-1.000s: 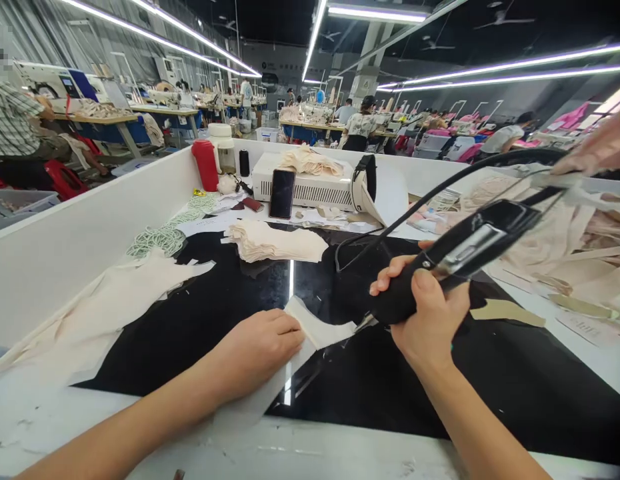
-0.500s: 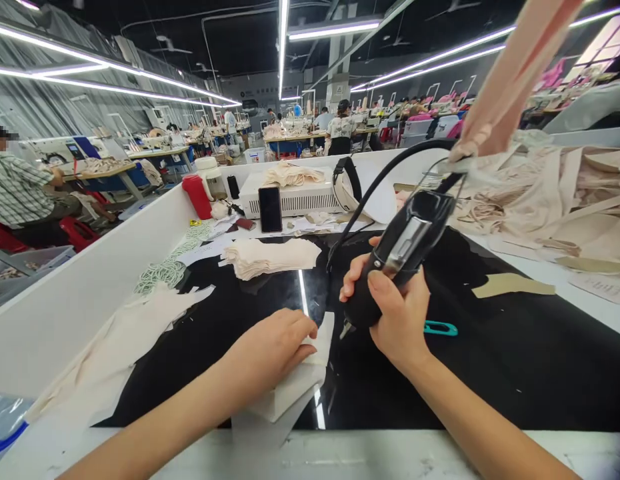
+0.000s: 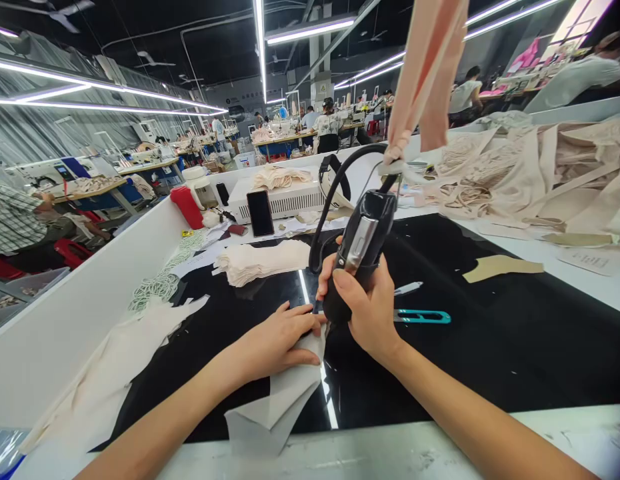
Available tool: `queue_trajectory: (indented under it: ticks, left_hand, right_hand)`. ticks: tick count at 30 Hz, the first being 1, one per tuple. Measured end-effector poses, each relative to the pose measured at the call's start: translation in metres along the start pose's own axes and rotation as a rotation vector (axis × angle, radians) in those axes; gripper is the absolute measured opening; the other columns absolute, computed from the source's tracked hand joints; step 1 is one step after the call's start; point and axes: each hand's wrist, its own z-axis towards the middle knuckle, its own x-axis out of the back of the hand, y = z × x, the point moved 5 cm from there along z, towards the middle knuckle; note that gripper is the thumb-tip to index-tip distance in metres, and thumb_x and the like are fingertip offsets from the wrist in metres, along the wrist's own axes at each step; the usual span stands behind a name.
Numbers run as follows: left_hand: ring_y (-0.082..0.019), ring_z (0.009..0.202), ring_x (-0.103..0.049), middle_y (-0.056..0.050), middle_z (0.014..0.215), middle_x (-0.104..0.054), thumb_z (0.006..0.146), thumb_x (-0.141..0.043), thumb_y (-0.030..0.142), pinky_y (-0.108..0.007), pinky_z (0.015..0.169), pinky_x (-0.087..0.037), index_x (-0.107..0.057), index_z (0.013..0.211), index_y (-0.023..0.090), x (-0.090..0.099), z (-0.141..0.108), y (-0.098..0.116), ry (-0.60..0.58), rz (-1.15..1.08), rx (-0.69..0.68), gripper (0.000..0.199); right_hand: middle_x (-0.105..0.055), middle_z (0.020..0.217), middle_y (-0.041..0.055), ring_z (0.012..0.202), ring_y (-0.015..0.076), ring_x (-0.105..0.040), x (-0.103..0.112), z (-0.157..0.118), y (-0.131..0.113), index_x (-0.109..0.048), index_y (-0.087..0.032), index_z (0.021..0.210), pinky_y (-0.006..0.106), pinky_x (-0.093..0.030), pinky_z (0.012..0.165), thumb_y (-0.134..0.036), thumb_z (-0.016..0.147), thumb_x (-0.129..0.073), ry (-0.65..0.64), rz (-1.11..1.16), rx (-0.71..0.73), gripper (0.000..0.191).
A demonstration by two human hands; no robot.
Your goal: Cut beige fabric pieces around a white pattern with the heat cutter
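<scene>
My right hand (image 3: 367, 307) is wrapped round a black handheld tool (image 3: 360, 247), its cable and a pink cloth strip (image 3: 425, 73) rising from its top. The tool's lower end is close to the fingertips of my left hand (image 3: 285, 337), and its tip is hidden. My left hand lies with fingers apart on a pale fabric piece (image 3: 285, 393) on the glossy black work surface (image 3: 465, 353). A stack of cream fabric pieces (image 3: 265, 260) lies just beyond.
Right of the tool lie teal snips (image 3: 430, 317), a white pen-like item (image 3: 409, 288) and a tan pattern piece (image 3: 500, 267). At the back stand a phone (image 3: 260, 213) and a white box (image 3: 300, 200). Fabric is heaped at right (image 3: 550, 173); pale cloth (image 3: 115, 367) lies at left.
The tool in my right hand has moved left, close to my left hand. My left hand's fingers have spread over the fabric. The white pen-like item now shows, and the view has shifted.
</scene>
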Motion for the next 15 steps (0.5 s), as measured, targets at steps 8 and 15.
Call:
queue_trajectory:
  ticks: [8, 15]
  left_hand:
    - [-0.033, 0.141, -0.072, -0.011, 0.142, -0.076, 0.107, -0.087, 0.036, -0.079, 0.135, -0.037, -0.067, 0.127, 0.023, 0.0002, -0.0069, -0.0011, 0.005, 0.036, 0.018, 0.031]
    - [-0.035, 0.152, -0.066, -0.014, 0.147, -0.077, 0.11, -0.082, 0.037, -0.081, 0.135, -0.036, -0.069, 0.133, 0.023, -0.0003, -0.0097, -0.0019, -0.004, 0.05, 0.006, 0.03]
  right_hand:
    - [-0.071, 0.079, -0.0077, 0.059, 0.0152, -0.069, -0.0088, 0.001, 0.0002, -0.063, -0.029, 0.101, 0.03, -0.065, 0.053, -0.05, 0.091, -0.094, -0.028, -0.014, -0.007, 0.039]
    - [-0.073, 0.08, -0.0067, 0.059, 0.0157, -0.069, -0.0084, 0.0028, -0.0011, -0.064, -0.03, 0.1, 0.031, -0.064, 0.056, -0.054, 0.091, -0.093, -0.009, -0.034, 0.012, 0.039]
